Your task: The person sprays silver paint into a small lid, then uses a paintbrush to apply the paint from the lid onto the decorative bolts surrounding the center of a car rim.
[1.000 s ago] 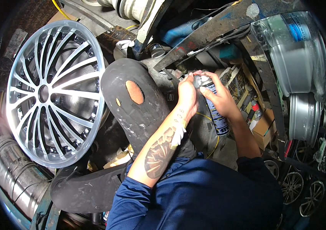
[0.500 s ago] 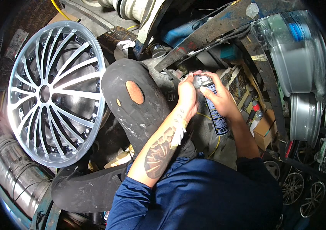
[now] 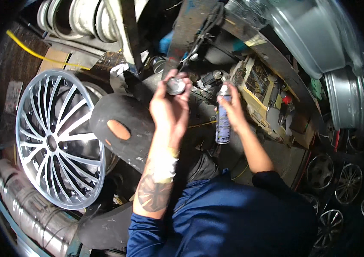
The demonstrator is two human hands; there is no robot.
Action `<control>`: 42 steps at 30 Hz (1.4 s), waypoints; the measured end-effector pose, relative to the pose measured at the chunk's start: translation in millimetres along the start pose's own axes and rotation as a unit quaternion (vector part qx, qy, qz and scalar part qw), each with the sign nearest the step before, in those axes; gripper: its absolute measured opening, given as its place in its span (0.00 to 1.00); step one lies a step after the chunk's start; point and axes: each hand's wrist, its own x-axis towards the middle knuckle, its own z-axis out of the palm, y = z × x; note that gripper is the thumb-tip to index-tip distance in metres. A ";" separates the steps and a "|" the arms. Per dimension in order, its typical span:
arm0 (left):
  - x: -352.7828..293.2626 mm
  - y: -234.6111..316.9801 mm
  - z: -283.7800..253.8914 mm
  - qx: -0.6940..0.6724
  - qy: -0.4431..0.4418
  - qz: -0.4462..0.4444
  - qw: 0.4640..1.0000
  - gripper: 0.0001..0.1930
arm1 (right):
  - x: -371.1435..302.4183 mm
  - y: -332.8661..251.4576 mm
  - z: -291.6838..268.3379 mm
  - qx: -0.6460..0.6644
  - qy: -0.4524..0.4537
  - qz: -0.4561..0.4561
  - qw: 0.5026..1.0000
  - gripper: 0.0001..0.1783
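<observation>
My right hand [image 3: 234, 108] grips an upright aerosol spray can [image 3: 223, 126] with a dark printed label, fingers near its top. In my left hand [image 3: 168, 113], palm up, the curled fingers hold a small round, clear-looking cap [image 3: 175, 86]. The can and the cap are apart. To the left, beside my knee, stands a multi-spoke alloy wheel [image 3: 79, 137] with bright silver spoke faces and dark gaps between them. Neither hand touches the wheel. A strip of white wrapping [image 3: 164, 167] is around my left wrist.
Wheel rims [image 3: 81, 21] lie at the far left, and plastic-wrapped silver rims [image 3: 308, 36] are stacked at the right. A metal beam [image 3: 186, 30] stands ahead. A yellow hose [image 3: 34, 52] runs at far left; a ribbed silver duct [image 3: 36, 210] lies near left. Several wheels [image 3: 348, 183] are at lower right.
My hands, together at the can's top before, have moved apart. The cap is now in my left hand, off the can, which my right hand keeps. The view has shifted.
</observation>
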 end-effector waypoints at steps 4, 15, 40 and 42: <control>-13.8 31.2 6.2 0.037 -0.023 0.033 0.999 0.25 | -27.9 59.3 10.3 -0.032 0.025 0.038 0.998 0.33; -13.6 29.3 0.7 0.055 -0.064 -0.011 0.996 0.24 | 114.6 58.0 36.1 0.067 0.153 -0.211 0.963 0.26; -17.2 15.6 -2.2 0.071 -0.058 -0.019 0.996 0.25 | 54.9 216.0 -7.1 -0.504 0.043 -0.012 0.863 0.26; -17.5 15.1 -2.2 0.074 -0.061 -0.008 0.995 0.25 | 62.1 213.0 -4.0 -0.503 0.074 0.007 0.861 0.24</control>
